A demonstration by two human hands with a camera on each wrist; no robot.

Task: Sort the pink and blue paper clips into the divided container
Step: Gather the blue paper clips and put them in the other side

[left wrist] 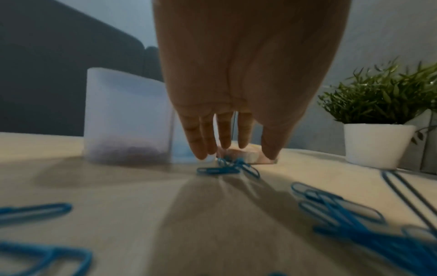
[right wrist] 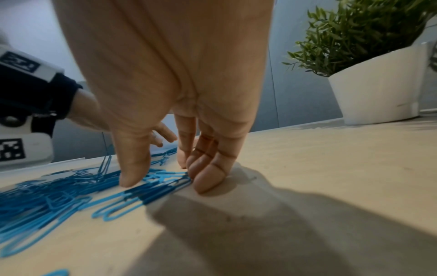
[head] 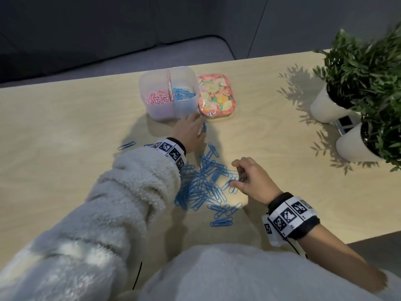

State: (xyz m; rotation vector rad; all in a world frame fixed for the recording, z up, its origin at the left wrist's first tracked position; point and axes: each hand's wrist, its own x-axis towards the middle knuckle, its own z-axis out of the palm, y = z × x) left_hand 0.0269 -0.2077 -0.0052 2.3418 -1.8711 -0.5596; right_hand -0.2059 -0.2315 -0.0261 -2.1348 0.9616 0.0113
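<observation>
The worktop (head: 65, 118) is light wood, with dark shadows on it. Behind it is a gray wall and something dark and soft, like a sofa.

One clear box (head: 168, 94) stands at the far side. It has two parts. Pink clips (head: 158, 97) lie in its left part and blue clips (head: 183, 94) in its right part. One flowery tin (head: 217, 94) sits touching the box on the right. Two green plants in two white pots (head: 325, 107) stand far right.

A big heap of blue paper clips (head: 206, 183), too many to count, lies in the middle. One more clip (head: 126, 145) lies alone to the left.

The left hand (head: 191, 131) is near the box, its fingers (left wrist: 201, 138) straight and apart, tips just above a few blue clips. The right hand (head: 249, 179) is at the heap's edge, its fingers (right wrist: 208, 177) curled together against the clips, thumb on them
</observation>
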